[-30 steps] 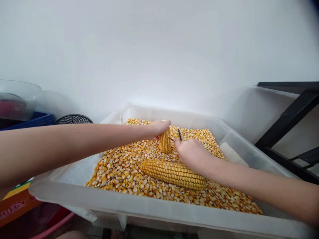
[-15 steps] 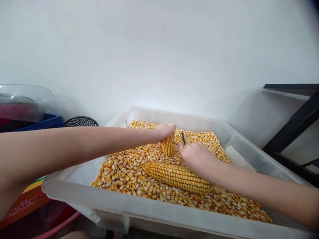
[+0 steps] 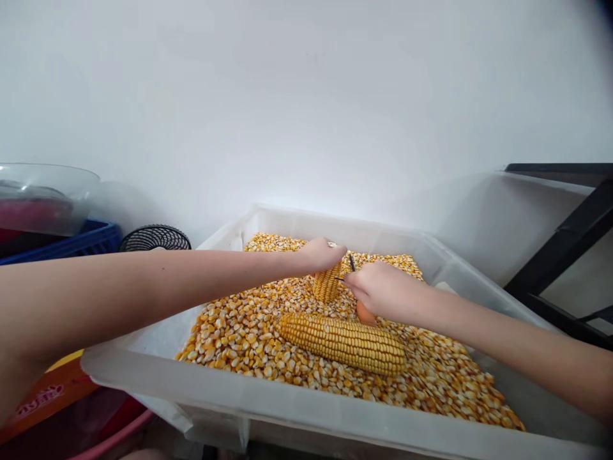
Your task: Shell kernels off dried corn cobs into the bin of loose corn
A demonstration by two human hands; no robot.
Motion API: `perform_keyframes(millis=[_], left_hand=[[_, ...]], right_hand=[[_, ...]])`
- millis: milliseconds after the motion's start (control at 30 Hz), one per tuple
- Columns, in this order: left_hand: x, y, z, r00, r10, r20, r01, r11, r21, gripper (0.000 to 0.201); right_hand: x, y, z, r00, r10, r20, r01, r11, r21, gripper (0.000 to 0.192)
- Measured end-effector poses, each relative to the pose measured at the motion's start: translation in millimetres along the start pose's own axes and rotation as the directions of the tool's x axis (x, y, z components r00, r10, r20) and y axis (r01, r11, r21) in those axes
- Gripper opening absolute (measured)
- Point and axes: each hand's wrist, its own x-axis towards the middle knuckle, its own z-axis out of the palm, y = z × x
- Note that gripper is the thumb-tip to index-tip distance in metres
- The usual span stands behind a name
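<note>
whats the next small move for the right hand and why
Probably press the dark-tipped tool in the right hand gently against the held cob: its tip is at or very near the cob, kernels cover the side in view, and the left hand grips the top.

Both arms look slim and bare to me. The left forearm (image 3: 205,275) tapers smoothly to the wrist and carries a tiny dark spot (image 3: 163,269); the right forearm (image 3: 498,338) narrows likewise. The left hand (image 3: 322,255) and right hand (image 3: 387,291) are bare, with softly rounded backs.
</note>
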Motion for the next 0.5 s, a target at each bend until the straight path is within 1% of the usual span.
perform_keyframes(millis=[100, 200, 333, 400, 500], left_hand=[[-2.4, 1.3, -2.4, 0.991, 0.133, -0.01, -0.133, 0.991, 0.034, 0.024], [-4.1, 2.6, -3.5, 0.971, 0.24, -0.01, -0.239, 0.969, 0.063, 0.023], [-11.7, 8.4, -1.1, 0.956, 0.292, 0.012, -0.291, 0.947, 0.135, 0.027], [-18.0, 12.8, 2.1, 0.949, 0.311, 0.057, -0.316, 0.932, 0.179, 0.028], [-25.5, 18.1, 6.5, 0.906, 0.399, 0.144, -0.423, 0.878, 0.224, 0.026]], right_hand=[[-1.1, 4.9, -4.1, 0.999, -0.039, 0.034, 0.039, 0.999, -0.02, 0.022], [-3.1, 8.7, -7.3, 0.997, -0.057, 0.048, 0.058, 0.998, -0.025, 0.021], [-6.9, 15.3, -10.8, 0.987, -0.133, 0.093, 0.125, 0.988, 0.094, 0.022], [-9.2, 17.6, -10.8, 0.976, -0.191, 0.107, 0.177, 0.975, 0.134, 0.022], [-11.8, 17.7, -8.8, 0.954, -0.279, 0.106, 0.267, 0.957, 0.112, 0.021]])
